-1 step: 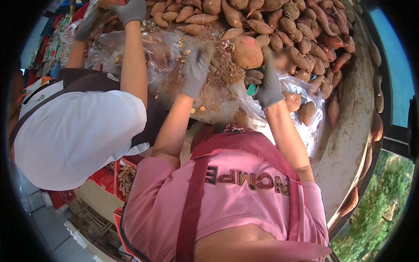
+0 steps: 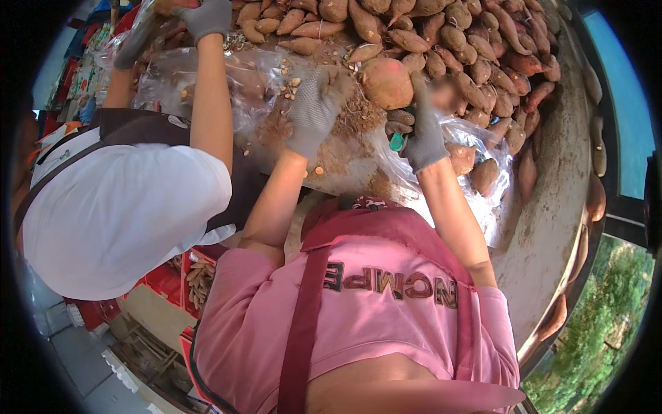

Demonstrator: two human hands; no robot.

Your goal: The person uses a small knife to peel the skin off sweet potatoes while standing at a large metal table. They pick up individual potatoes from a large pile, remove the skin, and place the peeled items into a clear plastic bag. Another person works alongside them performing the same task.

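Both my hands wear grey gloves. My right hand [image 2: 422, 134] has its thumb against a large round reddish sweet potato [image 2: 386, 83], while its curled fingers close on a small green-handled tool [image 2: 396, 142] whose blade I cannot see. To the left of that sweet potato is my left hand [image 2: 317, 107], its fingers curled; whatever they may hold is hidden. Loose soil and thin roots [image 2: 348, 131] lie between my hands. Beside my right wrist, a few sweet potatoes [image 2: 485, 176] rest on a clear plastic sheet [image 2: 502, 190].
A big heap of sweet potatoes [image 2: 476, 52] covers the far side of the table [image 2: 545, 228]. At my left a co-worker in a white cap [image 2: 124, 214] works with gloved hands [image 2: 207, 17] over clear plastic [image 2: 207, 90]. Red crates [image 2: 165, 283] stand below.
My left hand has shifted slightly and its blur has lessened. The round sweet potato at my right hand has moved a little to the left.
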